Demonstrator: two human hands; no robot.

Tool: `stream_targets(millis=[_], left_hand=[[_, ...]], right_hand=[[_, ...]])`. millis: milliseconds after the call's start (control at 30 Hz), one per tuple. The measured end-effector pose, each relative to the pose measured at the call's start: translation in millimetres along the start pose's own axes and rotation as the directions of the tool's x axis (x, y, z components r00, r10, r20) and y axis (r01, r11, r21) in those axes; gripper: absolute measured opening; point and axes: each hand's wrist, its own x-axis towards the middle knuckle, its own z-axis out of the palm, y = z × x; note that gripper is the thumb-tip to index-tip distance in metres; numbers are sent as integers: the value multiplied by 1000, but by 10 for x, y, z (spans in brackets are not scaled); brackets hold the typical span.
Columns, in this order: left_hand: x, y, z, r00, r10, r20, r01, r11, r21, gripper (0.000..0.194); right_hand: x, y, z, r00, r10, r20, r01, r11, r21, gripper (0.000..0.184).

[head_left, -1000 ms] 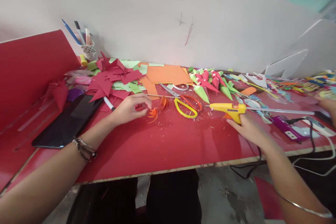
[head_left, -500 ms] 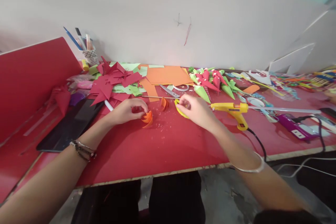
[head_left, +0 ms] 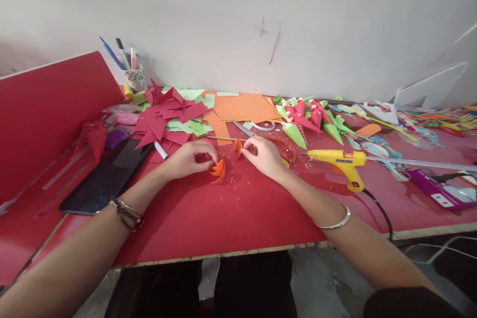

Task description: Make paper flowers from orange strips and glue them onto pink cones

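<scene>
My left hand (head_left: 192, 159) pinches a small folded orange paper piece (head_left: 217, 171) with pointed, overlapping layers, just above the red tabletop. My right hand (head_left: 263, 156) has its thumb and forefinger closed at the edge of a second curled orange paper piece (head_left: 237, 147). Behind and partly under the right hand lie scissors (head_left: 244, 129), blades pointing to the back left. A yellow object (head_left: 285, 163) shows only partly beside the right hand. A yellow glue gun (head_left: 341, 159) rests to the right, its nozzle towards my right hand.
Red paper pieces (head_left: 156, 121) pile at the back left, by orange sheets (head_left: 242, 107). Red and green paper cones (head_left: 301, 117) lie at the back. A black phone (head_left: 108, 176) and pen cup (head_left: 136, 78) are left. A purple power strip (head_left: 434, 191) sits right.
My right hand has left the yellow object and moved left to the second orange paper piece. My left hand keeps hold of its orange piece. The camera view has turned slightly left.
</scene>
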Motion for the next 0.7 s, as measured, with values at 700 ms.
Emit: stream_targets(millis=[700], left_hand=[[3, -42, 38, 999, -13, 43, 15, 999, -39, 12]], right_hand=[[26, 2, 148, 1000, 9, -11, -8, 999, 50, 3]])
